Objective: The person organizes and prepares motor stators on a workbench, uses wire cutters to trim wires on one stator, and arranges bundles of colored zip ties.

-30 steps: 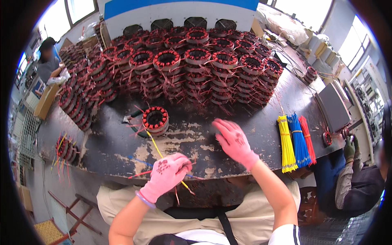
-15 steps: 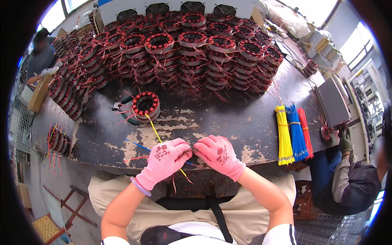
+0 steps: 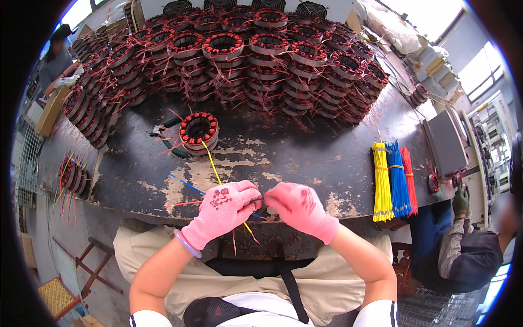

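My left hand (image 3: 226, 204), in a pink glove, is closed around a few wires near the table's front edge. A yellow wire (image 3: 213, 163) runs from it up to a stator ring (image 3: 199, 132) wound with red coils. A blue wire (image 3: 185, 182) and a red wire (image 3: 184, 205) stick out to its left, and loose ends hang below the fingers. My right hand (image 3: 299, 207), also gloved in pink and blurred by motion, pinches by the left fingertips. A short dark wire end shows between the hands; the gloves hide most of it.
Tall stacks of wound stators (image 3: 267, 65) fill the back. At right lie yellow (image 3: 382, 182), blue (image 3: 399, 180) and red (image 3: 409, 177) wire bundles beside a grey box (image 3: 444, 143). Several stators with coloured leads (image 3: 73, 177) stand at left. Co-workers sit at both sides.
My right hand has shifted slightly right and turned, its fingers now blurred. The left hand keeps its hold on the wires. The whole view has shifted a little.
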The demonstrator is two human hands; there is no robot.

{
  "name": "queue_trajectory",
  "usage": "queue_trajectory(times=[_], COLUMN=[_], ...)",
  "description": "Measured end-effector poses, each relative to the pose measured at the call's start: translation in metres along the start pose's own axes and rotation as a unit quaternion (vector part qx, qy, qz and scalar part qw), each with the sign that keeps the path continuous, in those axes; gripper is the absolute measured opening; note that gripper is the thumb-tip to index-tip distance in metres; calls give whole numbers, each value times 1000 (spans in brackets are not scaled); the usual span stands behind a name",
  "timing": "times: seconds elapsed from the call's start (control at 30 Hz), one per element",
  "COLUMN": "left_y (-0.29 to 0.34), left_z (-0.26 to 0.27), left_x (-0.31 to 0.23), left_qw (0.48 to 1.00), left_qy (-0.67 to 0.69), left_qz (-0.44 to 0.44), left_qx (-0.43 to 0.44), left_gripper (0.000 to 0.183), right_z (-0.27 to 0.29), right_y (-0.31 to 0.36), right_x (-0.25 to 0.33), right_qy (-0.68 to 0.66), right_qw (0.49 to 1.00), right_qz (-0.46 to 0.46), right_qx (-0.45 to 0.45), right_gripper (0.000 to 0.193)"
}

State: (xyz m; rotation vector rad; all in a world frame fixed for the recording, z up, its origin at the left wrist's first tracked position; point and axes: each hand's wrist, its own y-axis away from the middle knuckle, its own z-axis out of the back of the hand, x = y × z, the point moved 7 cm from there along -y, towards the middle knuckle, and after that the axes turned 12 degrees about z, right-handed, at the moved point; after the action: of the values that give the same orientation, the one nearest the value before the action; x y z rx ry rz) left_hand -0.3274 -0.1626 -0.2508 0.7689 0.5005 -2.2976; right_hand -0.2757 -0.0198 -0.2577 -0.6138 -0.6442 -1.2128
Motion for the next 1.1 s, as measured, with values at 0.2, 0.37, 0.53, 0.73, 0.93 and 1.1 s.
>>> queue_trajectory(times=[0.2,0.37,0.53,0.73,0.93,1.1], left_y=[0,3,2,3,22,21], left_z=[2,-1,-2,23,68,37], left_x=[0,2,0,2,-6,8], left_qw=[1000,1000,1000,998,975,962], left_qy=[13,4,-13,21,-169,-207], left_qz=[-2,6,17,2,-63,-116], left_qx=[18,5,-8,56,127,137], left_gripper=[11,12,15,25,76,99], right_z=[-13,-1,-12,-12,-16,6], right_y=[7,15,14,12,8,-2], right_x=[-21,43,19,20,8,23], right_qy=[-196,293,296,358,349,231], right_qw=[957,909,928,892,890,933], right_qz=[-213,269,207,275,293,277], right_qx=[14,-122,-86,-36,1,-26], right_gripper=[24,34,33,42,45,33])
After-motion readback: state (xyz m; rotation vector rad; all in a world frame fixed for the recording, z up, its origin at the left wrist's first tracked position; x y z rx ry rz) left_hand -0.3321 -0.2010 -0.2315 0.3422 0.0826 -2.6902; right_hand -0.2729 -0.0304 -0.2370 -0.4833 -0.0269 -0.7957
